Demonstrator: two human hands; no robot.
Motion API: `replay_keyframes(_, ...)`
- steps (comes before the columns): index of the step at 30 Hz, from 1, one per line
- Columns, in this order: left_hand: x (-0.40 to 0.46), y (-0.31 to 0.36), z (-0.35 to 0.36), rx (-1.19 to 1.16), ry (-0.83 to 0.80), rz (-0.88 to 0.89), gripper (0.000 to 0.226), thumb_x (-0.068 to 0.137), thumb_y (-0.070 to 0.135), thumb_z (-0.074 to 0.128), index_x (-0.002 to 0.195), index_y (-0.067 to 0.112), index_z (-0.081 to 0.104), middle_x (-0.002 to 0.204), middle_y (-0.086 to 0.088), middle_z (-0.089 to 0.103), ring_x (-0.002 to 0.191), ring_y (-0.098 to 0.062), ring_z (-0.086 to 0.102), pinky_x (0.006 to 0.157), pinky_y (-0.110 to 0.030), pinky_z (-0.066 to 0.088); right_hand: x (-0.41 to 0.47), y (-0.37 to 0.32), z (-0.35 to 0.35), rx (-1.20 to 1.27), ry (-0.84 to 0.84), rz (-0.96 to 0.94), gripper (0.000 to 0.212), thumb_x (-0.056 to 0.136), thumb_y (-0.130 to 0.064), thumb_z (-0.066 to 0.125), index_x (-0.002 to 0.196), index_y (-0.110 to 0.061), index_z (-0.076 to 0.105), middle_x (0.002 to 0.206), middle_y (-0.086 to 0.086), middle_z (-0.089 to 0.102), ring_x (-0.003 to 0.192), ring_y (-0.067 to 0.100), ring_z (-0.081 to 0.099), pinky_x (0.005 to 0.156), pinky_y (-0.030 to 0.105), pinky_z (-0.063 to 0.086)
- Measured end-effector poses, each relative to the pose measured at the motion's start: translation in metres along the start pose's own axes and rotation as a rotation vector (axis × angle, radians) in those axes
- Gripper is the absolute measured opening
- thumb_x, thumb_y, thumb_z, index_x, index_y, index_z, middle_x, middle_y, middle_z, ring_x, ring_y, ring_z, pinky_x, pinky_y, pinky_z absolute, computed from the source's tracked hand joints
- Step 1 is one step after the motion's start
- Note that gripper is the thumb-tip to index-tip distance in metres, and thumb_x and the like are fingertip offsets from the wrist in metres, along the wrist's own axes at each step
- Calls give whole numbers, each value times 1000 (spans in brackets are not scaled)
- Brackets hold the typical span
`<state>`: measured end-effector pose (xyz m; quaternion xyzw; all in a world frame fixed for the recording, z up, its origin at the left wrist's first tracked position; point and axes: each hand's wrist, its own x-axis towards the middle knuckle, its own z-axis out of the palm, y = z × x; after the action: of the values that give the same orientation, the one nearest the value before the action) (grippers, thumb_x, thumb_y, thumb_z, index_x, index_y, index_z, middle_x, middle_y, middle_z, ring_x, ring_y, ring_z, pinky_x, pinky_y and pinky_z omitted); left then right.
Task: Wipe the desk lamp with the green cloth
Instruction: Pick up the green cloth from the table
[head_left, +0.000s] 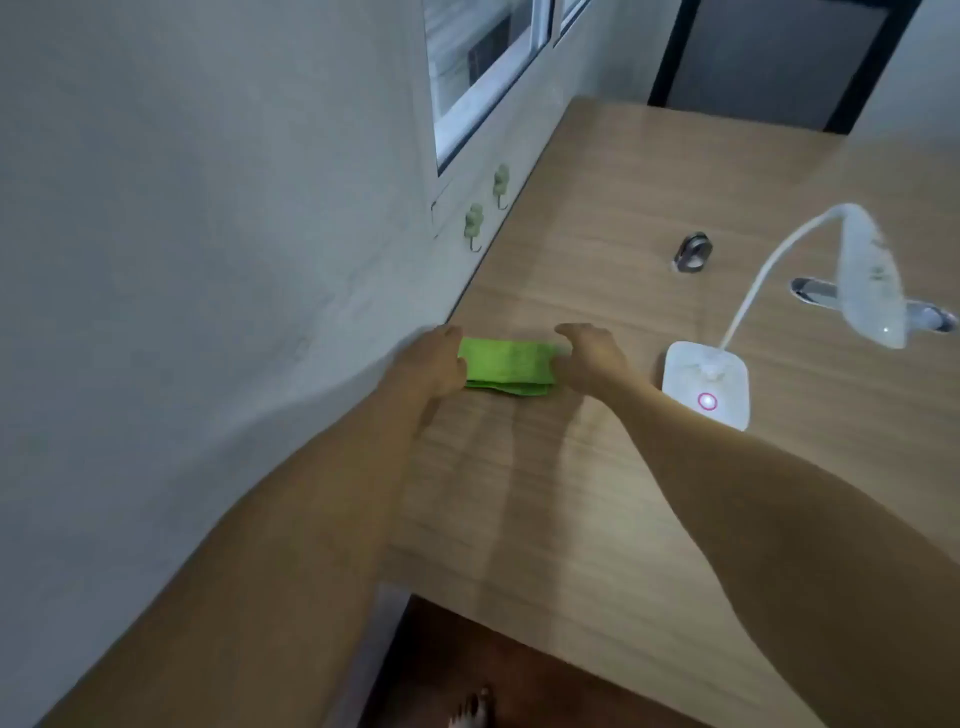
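Observation:
A folded green cloth (506, 366) lies flat on the wooden desk (597, 467) near the wall. My left hand (434, 361) rests against its left edge and my right hand (589, 358) against its right edge; both touch the cloth, with fingers curled around its ends. The cloth still lies on the desk. A white desk lamp stands to the right: its flat base (709, 384) with a pink ring button, a bent white neck, and its long head (870, 275) hanging over the desk. Neither hand touches the lamp.
A grey wall runs along the desk's left side with two green hooks (488, 208) and a window above. A small metal clip (693, 252) and a metal object (815, 291) lie beyond the lamp. The desk's front edge is near my body; the floor shows below.

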<state>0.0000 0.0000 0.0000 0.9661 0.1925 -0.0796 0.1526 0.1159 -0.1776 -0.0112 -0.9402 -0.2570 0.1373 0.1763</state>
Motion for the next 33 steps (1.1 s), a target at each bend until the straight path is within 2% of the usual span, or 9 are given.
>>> replay_keyframes(6,18,-3,-1,23,-87,24,71,87,24,57,148,7,24,154,-13,32,138,-30,37,113,-34,34,13,-3,6,-122,-164,8,79,82,-20,61,150,-22,19,160,2,17,145,29,17,117,45,27)
replay_keyframes(9,21,-3,2,-22,-138,11,72,84,18,61,147,7,28,152,-15,35,136,-29,40,111,-34,36,10,-7,8,-110,-203,35,77,85,-17,57,150,-26,17,156,3,27,145,29,17,116,43,27)
replay_keyframes(15,23,0,4,58,-77,27,56,71,15,64,127,10,54,128,-17,46,117,-34,46,99,-40,46,6,-12,7,-158,-106,-5,64,82,-15,56,142,-25,38,139,7,46,126,36,35,104,41,37)
replay_keyframes(19,15,7,-8,-32,-31,10,39,72,8,62,111,11,63,119,-13,51,109,-30,50,83,-32,47,-3,-16,-2,-97,-75,0,42,80,-12,55,121,-19,62,122,13,60,118,38,43,97,36,43)
replay_keyframes(22,7,11,-23,-114,-71,-15,24,72,7,64,96,7,70,93,-8,61,83,-21,55,66,-25,41,-19,-15,-13,74,-59,45,27,78,-12,55,99,-14,71,102,15,68,108,33,51,88,32,49)
replay_keyframes(24,3,14,-33,-150,-124,-6,22,71,9,67,92,8,73,86,-4,63,80,-19,57,65,-25,43,-30,-13,-25,281,-65,103,15,80,-11,56,88,-14,69,86,11,63,87,26,54,65,25,45)
replay_keyframes(26,-2,20,-41,-214,-166,-15,23,71,9,70,93,6,75,86,-8,66,78,-19,59,67,-26,47,-42,-10,-38,494,-95,168,16,84,-9,56,94,-8,67,83,8,55,75,19,51,54,23,36)
replay_keyframes(28,-8,29,-47,-326,-209,-44,25,73,6,71,97,1,74,86,-12,66,72,-20,59,62,-25,51,-53,-6,-49,651,-127,259,21,87,-14,54,105,-15,64,93,5,55,85,21,52,61,23,39)
replay_keyframes(33,-29,61,-52,-703,-323,-131,21,80,-6,65,100,-1,68,81,-7,64,73,-13,61,55,-13,55,-82,16,-66,1044,-222,391,24,91,-12,48,107,-29,54,99,3,52,87,31,57,77,53,53)
